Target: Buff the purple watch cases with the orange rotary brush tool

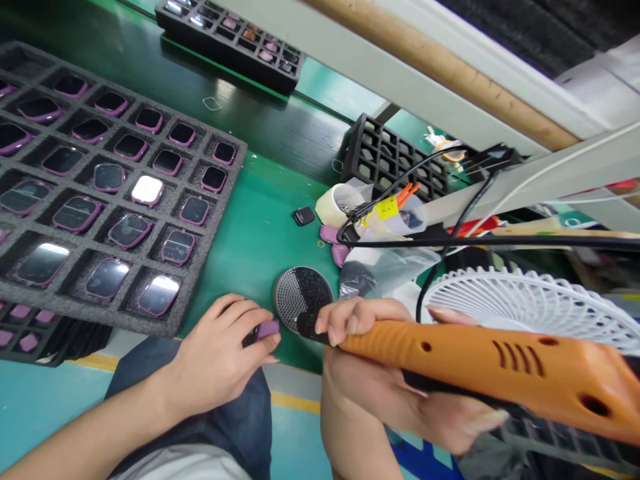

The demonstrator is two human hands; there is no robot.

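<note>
My left hand (pixel 225 357) is closed around a small purple watch case (pixel 267 329) at the near edge of the green bench. My right hand (pixel 390 380) grips an orange electric screwdriver (pixel 500 373), its black tip (pixel 306 325) pointing left at the purple case. Just behind the tip lies a round black dish (pixel 303 293) with small dark specks in it. To the left sits a grey foam tray (pixel 220 220) whose cells hold several purple-rimmed watch bodies with dark screens.
A white desk fan (pixel 525 303) stands right behind the screwdriver. Black cables (pixel 450 243), a tape roll (pixel 337 203), plastic bags and loose purple parts clutter the middle. A black empty grid tray (pixel 390 157) and another filled tray (pixel 235 40) sit farther back.
</note>
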